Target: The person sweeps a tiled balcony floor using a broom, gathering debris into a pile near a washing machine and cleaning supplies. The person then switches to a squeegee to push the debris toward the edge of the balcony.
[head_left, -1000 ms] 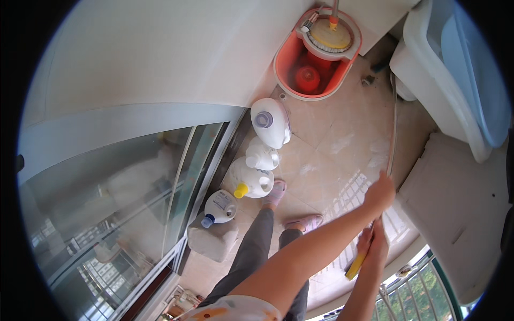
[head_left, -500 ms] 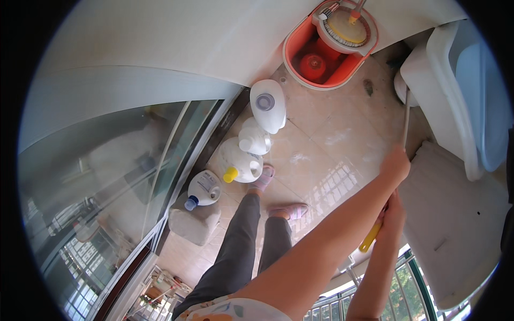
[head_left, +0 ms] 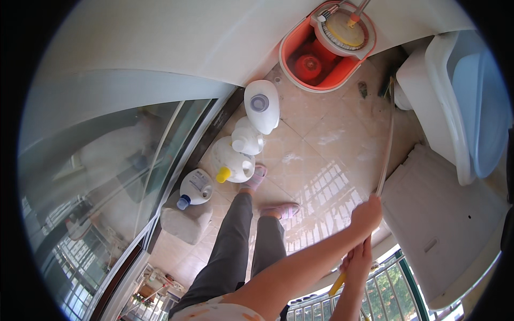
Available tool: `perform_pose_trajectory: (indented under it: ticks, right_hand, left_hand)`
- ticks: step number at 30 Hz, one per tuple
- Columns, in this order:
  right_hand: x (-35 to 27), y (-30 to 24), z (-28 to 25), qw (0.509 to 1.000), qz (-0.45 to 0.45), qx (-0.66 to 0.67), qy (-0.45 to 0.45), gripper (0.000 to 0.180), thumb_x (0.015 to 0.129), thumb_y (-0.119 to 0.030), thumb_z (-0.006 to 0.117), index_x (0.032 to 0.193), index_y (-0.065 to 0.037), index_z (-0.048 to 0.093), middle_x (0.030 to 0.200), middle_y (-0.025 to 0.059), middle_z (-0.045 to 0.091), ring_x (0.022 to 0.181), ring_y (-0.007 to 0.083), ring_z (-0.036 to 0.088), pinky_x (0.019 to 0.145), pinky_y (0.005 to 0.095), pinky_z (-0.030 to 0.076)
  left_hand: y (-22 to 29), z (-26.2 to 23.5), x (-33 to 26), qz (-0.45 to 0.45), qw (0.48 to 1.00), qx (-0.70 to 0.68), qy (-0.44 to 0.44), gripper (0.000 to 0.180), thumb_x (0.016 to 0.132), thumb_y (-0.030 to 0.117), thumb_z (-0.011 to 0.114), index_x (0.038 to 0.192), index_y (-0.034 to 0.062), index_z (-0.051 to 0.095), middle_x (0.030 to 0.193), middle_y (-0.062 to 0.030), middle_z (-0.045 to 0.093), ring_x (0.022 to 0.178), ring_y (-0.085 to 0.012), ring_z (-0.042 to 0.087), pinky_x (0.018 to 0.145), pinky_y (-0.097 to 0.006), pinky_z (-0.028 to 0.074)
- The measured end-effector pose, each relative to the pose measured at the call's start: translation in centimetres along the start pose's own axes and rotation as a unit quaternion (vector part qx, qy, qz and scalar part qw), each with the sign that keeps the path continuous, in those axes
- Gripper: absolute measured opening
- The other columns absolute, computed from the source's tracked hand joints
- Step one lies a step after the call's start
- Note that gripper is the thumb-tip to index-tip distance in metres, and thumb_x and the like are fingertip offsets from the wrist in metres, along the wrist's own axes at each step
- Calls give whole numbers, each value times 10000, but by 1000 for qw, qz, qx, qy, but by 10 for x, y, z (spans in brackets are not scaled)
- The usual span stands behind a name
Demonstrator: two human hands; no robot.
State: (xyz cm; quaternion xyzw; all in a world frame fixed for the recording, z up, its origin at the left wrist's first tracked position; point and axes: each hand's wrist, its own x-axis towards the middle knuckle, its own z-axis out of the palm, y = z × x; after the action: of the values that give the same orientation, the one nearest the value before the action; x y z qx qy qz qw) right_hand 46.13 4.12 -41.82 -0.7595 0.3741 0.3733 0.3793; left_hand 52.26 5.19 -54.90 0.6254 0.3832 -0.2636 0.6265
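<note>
A long, thin pole (head_left: 387, 144) slants from the wall side on the right down toward me. My left hand (head_left: 368, 215) is wrapped round its shaft. Lower down, my right hand (head_left: 357, 262) is closed round the same pole, near its yellow end (head_left: 337, 283). The pole's far end reaches a small dark greenish thing (head_left: 384, 87) beside a stacked white tub (head_left: 420, 80); I cannot make out what kind of head it has. My left forearm crosses in front of my body.
An orange-red mop bucket (head_left: 342, 80) with a round spinner stands at the back. White jugs (head_left: 262, 120) line the sliding glass door (head_left: 128, 155), one on a pale block (head_left: 184, 220). A light blue basin (head_left: 476, 112) and a grey-white panel (head_left: 444, 219) stand right. Railings (head_left: 393, 291) run behind.
Both hands have moved down and left, toward my body. The pole has come with them, and more of its shaft shows beyond my left hand.
</note>
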Motion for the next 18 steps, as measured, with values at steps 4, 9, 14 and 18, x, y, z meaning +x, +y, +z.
perform_pose_trajectory:
  ticks: [4,9,14,18]
  right_hand:
    - [30,-16,1,999,-22,48,-4,445,1033,-202,393,1474,-162,354,618,-40,356,437,30,321,370,197,282]
    - [-16,42,-39,998,14,-59,36,515,1021,-196,410,1516,-164,274,583,-31,374,397,36,332,347,222,288]
    - [-26,76,-63,989,-26,-133,56,528,1001,-129,402,1515,-164,284,568,-32,379,400,40,337,356,229,279]
    - [27,-4,-30,991,-57,-121,18,499,1016,-181,399,1507,-184,306,621,20,499,435,87,433,386,260,338]
  left_hand:
    - [24,-1,31,45,999,25,19,326,1014,263,337,943,20,543,764,-217,666,756,-407,670,659,-509,532]
    - [-16,32,-39,-39,997,19,-56,353,1019,336,328,1020,14,472,764,-241,666,750,-422,673,640,-540,529]
    - [-23,42,-64,-70,993,0,-99,356,1015,331,313,1032,11,469,844,-260,667,836,-430,663,736,-547,515]
    - [19,18,20,15,1000,10,-21,360,1016,324,307,1051,12,482,879,-262,665,856,-439,654,749,-545,508]
